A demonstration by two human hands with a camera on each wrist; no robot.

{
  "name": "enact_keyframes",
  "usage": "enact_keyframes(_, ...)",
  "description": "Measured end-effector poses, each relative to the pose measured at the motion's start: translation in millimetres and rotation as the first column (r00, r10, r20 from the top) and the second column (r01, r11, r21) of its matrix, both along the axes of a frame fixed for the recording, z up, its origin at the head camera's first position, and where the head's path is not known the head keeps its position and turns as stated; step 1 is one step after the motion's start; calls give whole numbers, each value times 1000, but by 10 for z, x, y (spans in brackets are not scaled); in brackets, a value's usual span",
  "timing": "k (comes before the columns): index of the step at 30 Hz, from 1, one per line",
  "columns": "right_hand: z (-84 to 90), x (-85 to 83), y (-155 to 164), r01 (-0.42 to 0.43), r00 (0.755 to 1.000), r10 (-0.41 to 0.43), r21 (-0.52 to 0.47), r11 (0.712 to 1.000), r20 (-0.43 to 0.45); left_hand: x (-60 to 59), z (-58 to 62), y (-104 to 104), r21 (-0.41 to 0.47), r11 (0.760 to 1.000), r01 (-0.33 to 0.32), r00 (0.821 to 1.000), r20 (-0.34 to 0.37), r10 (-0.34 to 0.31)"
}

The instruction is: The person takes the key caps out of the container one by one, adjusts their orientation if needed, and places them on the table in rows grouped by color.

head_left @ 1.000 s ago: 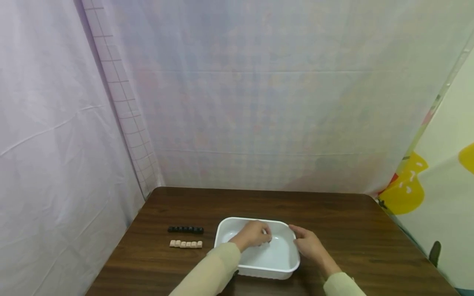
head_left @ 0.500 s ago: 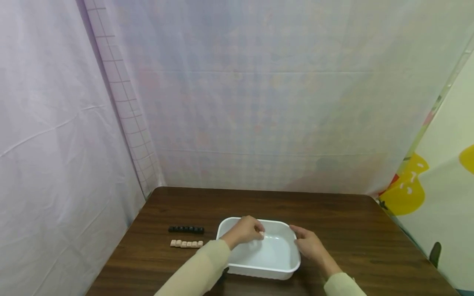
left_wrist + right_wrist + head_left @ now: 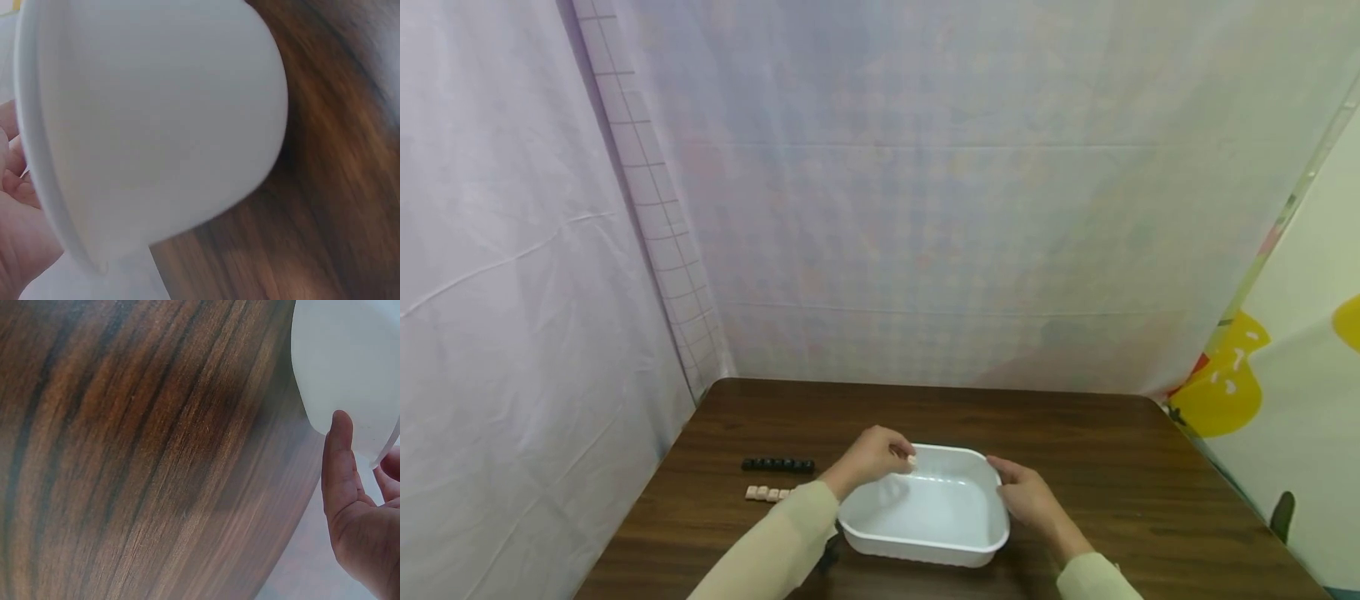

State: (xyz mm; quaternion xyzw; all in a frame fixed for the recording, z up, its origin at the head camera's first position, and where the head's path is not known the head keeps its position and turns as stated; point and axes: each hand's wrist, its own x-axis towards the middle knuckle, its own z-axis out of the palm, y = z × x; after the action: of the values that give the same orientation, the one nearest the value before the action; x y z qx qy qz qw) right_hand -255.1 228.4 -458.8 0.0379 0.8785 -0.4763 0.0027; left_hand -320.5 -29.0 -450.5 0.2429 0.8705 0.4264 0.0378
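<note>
My left hand pinches a small cream keycap between thumb and fingertips, above the left part of a white rectangular basin. In the left wrist view the basin's wall covers most of that hand. At the basin's right side my right hand grips the rim; one digit lies along the outer wall in the right wrist view. A row of cream keycaps lies left of the basin, its right end hidden by my left sleeve. Behind it is a parallel row of black keycaps.
The dark wood table carries everything. A pale curtain hangs along its back edge, and a white curtain hangs at the left. A cloth with yellow shapes is at the right.
My left hand has risen from inside the basin and moved left and away from me, bringing the cream keycap into sight. My right hand stays at the rim.
</note>
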Motion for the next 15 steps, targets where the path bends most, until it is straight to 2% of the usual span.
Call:
enact_keyframes(7,-5,-15,2,0,999,0,6,1000,34,-9,35,-170,19,999,-42,999,26,42)
enact_keyframes(15,-3,-6,-6,0,999,1,-26,1000,32,-25,37,-441,44,996,-80,997,16,79)
